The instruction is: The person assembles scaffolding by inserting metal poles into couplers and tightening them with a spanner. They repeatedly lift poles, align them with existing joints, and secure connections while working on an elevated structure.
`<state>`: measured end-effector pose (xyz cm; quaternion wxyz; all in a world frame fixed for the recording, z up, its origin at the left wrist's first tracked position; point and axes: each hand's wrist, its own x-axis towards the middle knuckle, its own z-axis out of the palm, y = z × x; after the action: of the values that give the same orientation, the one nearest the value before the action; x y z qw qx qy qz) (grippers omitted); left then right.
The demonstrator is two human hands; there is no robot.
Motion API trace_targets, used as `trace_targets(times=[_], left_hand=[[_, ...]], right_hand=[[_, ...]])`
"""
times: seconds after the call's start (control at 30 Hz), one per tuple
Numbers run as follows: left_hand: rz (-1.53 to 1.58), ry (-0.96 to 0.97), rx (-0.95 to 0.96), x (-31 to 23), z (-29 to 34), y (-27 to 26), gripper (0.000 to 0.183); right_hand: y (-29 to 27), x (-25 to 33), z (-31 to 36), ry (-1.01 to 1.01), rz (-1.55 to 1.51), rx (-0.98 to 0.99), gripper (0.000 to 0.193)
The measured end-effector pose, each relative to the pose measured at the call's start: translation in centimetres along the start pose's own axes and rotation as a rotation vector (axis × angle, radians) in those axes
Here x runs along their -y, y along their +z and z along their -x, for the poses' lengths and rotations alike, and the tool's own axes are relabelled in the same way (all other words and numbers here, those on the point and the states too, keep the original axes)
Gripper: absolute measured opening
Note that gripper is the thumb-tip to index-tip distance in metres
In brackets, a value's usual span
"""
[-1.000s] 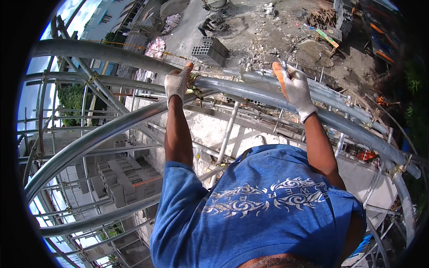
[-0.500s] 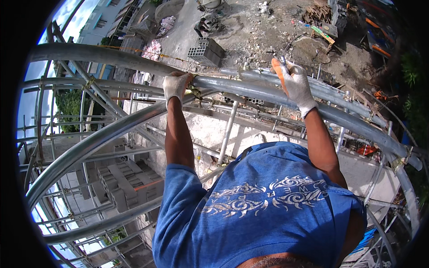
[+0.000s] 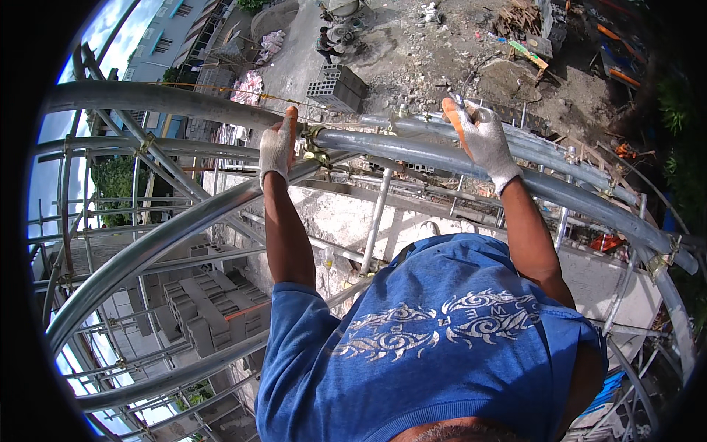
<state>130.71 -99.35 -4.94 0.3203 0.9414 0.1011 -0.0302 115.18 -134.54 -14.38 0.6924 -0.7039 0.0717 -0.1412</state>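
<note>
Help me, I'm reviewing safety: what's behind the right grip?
Metal scaffold tube shows on both sides of the right grip, rubble-strewn ground beyond; the tube stretch directly behind is covered.

1. An outdoor construction site, seen from up on scaffolding (image 3: 151,247).
2. Metal tubes (image 3: 398,145) cross in many directions, joined by clamps (image 3: 314,140), with the ground (image 3: 300,46) well below.
3. That ground is rough and strewn with rubble (image 3: 442,46); a heap of wood (image 3: 523,20) lies at the far side.
4. A stack of hollow concrete blocks (image 3: 347,90) stands there, and a second block pile (image 3: 202,295) sits at lower left.
5. Another person (image 3: 325,46), small with distance, is near the stack.
6. A light blue building (image 3: 160,44), trees (image 3: 115,174) and cloudy sky (image 3: 137,28) lie beyond.
</note>
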Motion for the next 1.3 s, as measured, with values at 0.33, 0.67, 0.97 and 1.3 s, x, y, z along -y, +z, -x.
trace_targets(times=[0.33, 0.67, 0.97, 1.3], left_hand=[[-0.210, 0.055, 0.194, 1.5, -1.5, 1.9, 0.048], [-0.189, 0.166, -0.008, 0.0, 0.2, 2.8, 0.037], [-0.019, 0.127, -0.048, 0.3, 0.6, 3.4, 0.048], [0.098, 0.106, 0.034, 2.2, -1.8, 3.0, 0.048]], right_hand=[[0.2, -1.5, -0.5, -0.127, 0.104, -0.069, 0.036], [-0.4, -2.2, -0.6, 0.047, 0.138, 0.049, 0.025], [-0.3, -2.4, -0.9, 0.045, 0.157, 0.052, 0.027], [0.1, -1.7, -0.6, -0.103, 0.095, -0.045, 0.039]])
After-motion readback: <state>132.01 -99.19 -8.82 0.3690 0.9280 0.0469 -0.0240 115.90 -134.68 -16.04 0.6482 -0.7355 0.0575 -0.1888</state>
